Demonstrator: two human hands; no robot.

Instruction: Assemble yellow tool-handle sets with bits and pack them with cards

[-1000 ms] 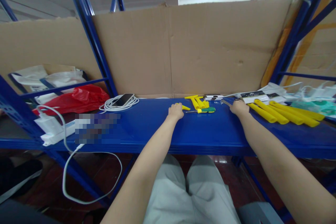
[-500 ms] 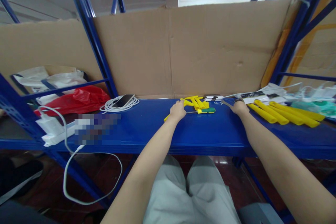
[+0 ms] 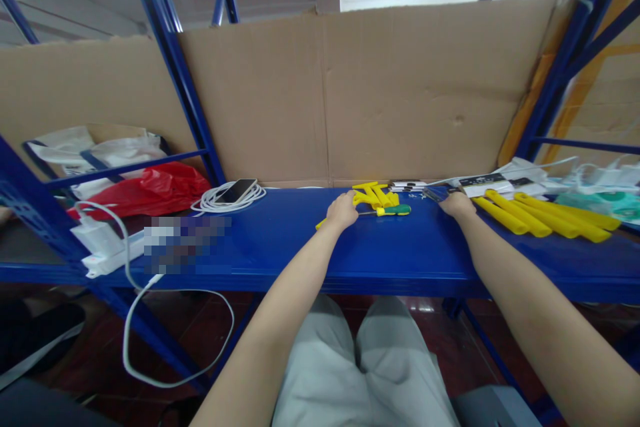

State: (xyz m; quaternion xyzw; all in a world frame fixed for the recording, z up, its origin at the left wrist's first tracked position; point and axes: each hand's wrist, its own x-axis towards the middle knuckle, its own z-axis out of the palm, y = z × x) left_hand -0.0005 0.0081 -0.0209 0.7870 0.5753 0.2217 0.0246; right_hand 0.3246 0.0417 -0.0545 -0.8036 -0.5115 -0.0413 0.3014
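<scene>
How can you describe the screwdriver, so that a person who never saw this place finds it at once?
On the blue shelf, in front of the cardboard sheet, look between the left hand and right hand. The screwdriver lies there, just nearer than the yellow pieces. Its handle is green and yellow with a thin shaft, while those pieces are all yellow.

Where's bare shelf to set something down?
Bare shelf: between the coiled cable and left hand, and in front of the screwdriver. Crowded: yellow pieces behind the screwdriver, yellow tubes beside the right hand.
</scene>
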